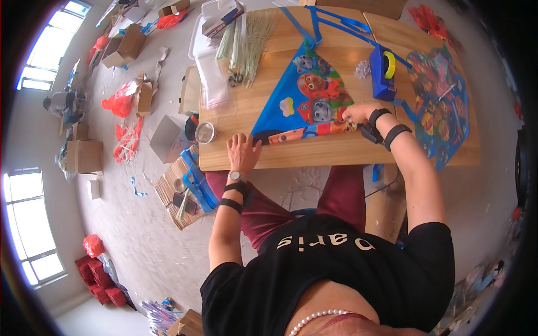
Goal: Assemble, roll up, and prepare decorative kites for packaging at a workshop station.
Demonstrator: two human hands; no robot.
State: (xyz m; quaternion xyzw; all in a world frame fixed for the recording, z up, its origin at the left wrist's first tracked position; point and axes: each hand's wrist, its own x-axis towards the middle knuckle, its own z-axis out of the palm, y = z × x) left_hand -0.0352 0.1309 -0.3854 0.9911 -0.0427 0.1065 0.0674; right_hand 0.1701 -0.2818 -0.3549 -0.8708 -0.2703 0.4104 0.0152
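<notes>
Two grips of mine rest at the lower edge of a triangular printed sheet [311,103], which lies on the table [286,159] in the upper middle of the frame. My left grip [242,152] is spread palm-down, just beside the sheet's lower left corner. My right grip [360,113] curls at the lower right corner; I cannot tell whether it pinches the sheet or only presses it. To do this well, I judge, I should steady the left corner and work along the lower edge with light, even tension, so nothing creases or slides. The tip points toward the top of the frame, at the blue ribbon [315,25]. No clear long axis shows: left and lower edges look about equal.
</notes>
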